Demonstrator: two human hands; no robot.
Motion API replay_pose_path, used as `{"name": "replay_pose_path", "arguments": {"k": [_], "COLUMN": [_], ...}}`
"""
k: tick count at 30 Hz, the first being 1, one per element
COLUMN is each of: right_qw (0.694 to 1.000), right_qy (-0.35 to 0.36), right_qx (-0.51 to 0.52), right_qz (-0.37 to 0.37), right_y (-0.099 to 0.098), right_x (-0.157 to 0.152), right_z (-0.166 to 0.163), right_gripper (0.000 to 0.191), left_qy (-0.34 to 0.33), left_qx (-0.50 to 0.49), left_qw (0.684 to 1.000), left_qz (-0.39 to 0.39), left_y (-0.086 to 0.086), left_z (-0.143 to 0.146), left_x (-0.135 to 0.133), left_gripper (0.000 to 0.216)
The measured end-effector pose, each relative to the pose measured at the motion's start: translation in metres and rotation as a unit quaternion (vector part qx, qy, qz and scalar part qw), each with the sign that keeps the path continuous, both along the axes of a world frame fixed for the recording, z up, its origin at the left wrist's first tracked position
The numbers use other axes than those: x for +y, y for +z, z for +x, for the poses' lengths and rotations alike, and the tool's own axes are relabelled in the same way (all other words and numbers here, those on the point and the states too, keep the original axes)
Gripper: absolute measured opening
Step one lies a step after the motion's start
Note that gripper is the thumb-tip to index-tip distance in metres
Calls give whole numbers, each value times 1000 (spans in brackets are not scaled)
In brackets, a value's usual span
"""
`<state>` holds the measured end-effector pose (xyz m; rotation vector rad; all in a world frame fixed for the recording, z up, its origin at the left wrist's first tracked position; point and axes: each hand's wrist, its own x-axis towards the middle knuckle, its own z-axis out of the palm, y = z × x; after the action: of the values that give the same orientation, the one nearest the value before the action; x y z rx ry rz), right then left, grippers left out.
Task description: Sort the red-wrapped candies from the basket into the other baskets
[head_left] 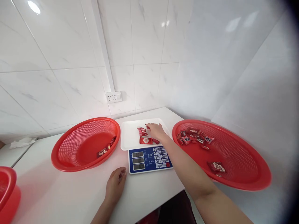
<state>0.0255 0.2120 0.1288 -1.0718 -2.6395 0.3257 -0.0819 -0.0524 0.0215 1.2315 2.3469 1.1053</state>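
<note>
On the white table a digital scale [150, 159] with a blue keypad panel carries a white tray [129, 137]. Small red wrapped snack packets [145, 141] lie in the middle of that tray. My right hand [156, 131] reaches over the tray from the right, its fingers closed on a red packet that they largely cover. Loosely curled, my left hand [116, 182] rests on the table just left of the scale's front, thumb apart from the fingers and nothing in it.
A red mesh basket [70, 137] left of the scale holds a few packets. Several more lie in the red basket [247, 183] on the right. Part of another red basket [9, 180] shows at the left edge. A tiled wall with a socket [114, 97] stands behind.
</note>
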Motion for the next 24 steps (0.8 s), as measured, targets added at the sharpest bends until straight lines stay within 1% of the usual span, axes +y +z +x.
{"name": "replay_pose_path", "arguments": {"k": [5, 7, 11, 15, 17, 20, 21, 24], "right_qw": [998, 998, 999, 998, 997, 997, 998, 997], "right_qy": [-40, -40, 14, 63, 76, 67, 58, 22], "right_qx": [51, 52, 37, 22, 12, 19, 27, 61], "right_qz": [8, 7, 10, 19, 19, 24, 26, 32], "right_y": [1, 3, 5, -2, -6, -7, -6, 5], "right_x": [0, -1, -10, -22, -25, -27, -27, -29], "right_z": [6, 8, 5, -8, -15, -21, -21, -13], "right_gripper": [35, 33, 25, 35, 34, 20, 19, 27], "left_qy": [-8, -12, -13, -15, -15, -16, -17, -18], "left_qx": [-3, 2, 5, 9, 10, 6, 5, 6], "left_qw": [1000, 1000, 1000, 1000, 1000, 1000, 1000, 1000], "left_qz": [0, -4, -15, -19, -15, -9, -8, -13], "left_y": [0, 0, 0, 0, 0, -2, -2, -4], "left_z": [0, -1, -1, 0, 0, 0, 0, -1], "left_x": [0, 1, 1, 1, 1, 1, 1, 0], "left_gripper": [25, 25, 26, 27, 27, 27, 27, 28]}}
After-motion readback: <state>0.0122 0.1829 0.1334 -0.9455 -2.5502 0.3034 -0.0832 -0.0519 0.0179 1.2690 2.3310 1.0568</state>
